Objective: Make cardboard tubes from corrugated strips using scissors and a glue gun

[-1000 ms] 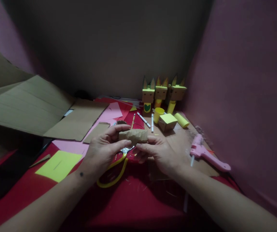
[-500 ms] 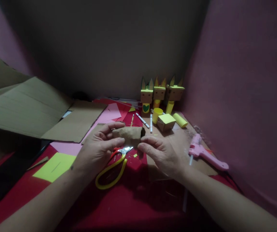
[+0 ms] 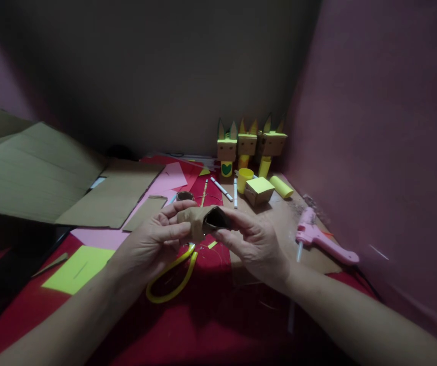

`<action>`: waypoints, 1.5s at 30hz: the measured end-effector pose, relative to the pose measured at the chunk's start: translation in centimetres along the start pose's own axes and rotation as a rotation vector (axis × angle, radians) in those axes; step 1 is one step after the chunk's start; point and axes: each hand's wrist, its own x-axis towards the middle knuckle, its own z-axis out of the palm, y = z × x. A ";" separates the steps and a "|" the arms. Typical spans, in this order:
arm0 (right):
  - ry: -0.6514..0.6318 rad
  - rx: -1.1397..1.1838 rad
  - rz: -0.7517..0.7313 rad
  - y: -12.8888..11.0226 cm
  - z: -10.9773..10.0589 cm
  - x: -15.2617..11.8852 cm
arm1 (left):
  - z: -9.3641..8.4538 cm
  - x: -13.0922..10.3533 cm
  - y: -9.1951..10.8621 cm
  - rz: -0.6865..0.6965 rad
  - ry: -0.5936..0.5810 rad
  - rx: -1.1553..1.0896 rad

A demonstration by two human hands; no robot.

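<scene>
A crumpled brown cardboard tube point(image 3: 196, 219) is held between my two hands above the red table. My left hand point(image 3: 156, 234) grips its left part, thumb in front and fingers behind. With thumb and fingers, my right hand point(image 3: 254, 244) pinches the tube's right end, where a dark, squashed opening faces me. Below the tube lie scissors with a yellow handle point(image 3: 170, 297), their blades mostly hidden by my hands. Just beyond my left fingers stands another brown cardboard ring or tube point(image 3: 185, 195).
On the right, a pink glue gun point(image 3: 325, 241) lies on a cardboard sheet point(image 3: 279, 223). Behind are three box-headed figures point(image 3: 247, 145), a yellow-topped box point(image 3: 259, 190), yellow tubes point(image 3: 281, 187) and white markers point(image 3: 221, 189). Large cardboard point(image 3: 35, 173) and yellow paper point(image 3: 77, 269) lie left.
The tube has turned so its right opening faces me more and looks squashed. My right fingers have moved further over that end. The view has shifted slightly.
</scene>
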 end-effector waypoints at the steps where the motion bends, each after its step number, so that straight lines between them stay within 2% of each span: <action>1: 0.020 -0.021 -0.008 0.2 0.1 -0.1 | 0.1 0.0 0.0 -0.011 0.009 -0.004; 6: 0.010 -0.020 -0.028 0.6 0.1 -0.2 | 0.2 -0.1 -0.1 -0.011 0.034 -0.022; 8: 0.049 -0.030 -0.062 0.5 0.0 -0.2 | 0.2 -0.1 -0.1 0.015 0.050 -0.002; 11: 0.159 -0.195 -0.194 0.0 -0.1 -0.3 | 0.3 -0.1 0.0 0.060 0.050 0.064; 13: 0.143 -0.281 -0.241 -0.5 -0.1 -0.4 | 0.6 -0.3 0.1 0.093 0.069 0.107; 15: 0.086 -0.301 -0.193 -0.9 0.0 -0.4 | 0.9 -0.6 0.1 0.134 0.120 0.148; 17: 0.057 -0.244 -0.052 -1.2 0.2 -0.2 | 1.2 -0.9 -0.1 0.187 0.160 0.202; 20: 0.004 0.011 0.221 -1.3 0.2 0.1 | 1.5 -1.4 -0.4 0.260 0.149 0.299; 22: -0.036 0.154 0.345 -1.2 0.1 0.3 | 1.6 -1.5 -0.6 0.282 0.131 0.351; 26: -0.020 0.278 0.459 -0.7 0.1 0.4 | 1.8 -1.7 -0.7 0.302 0.135 0.447; 30: -0.013 0.402 0.493 0.0 0.2 0.5 | 1.9 -1.9 -0.8 0.373 0.095 0.498; 34: -0.022 0.395 0.449 0.3 0.1 0.5 | 1.7 -1.7 -1.0 0.421 0.115 0.560; 39: -0.032 0.345 0.437 0.2 0.2 0.3 | 1.6 -1.4 -0.7 0.387 0.105 0.540; 45: -0.092 0.483 0.386 0.2 1.0 0.3 | 1.7 -1.6 -1.0 0.438 0.111 0.531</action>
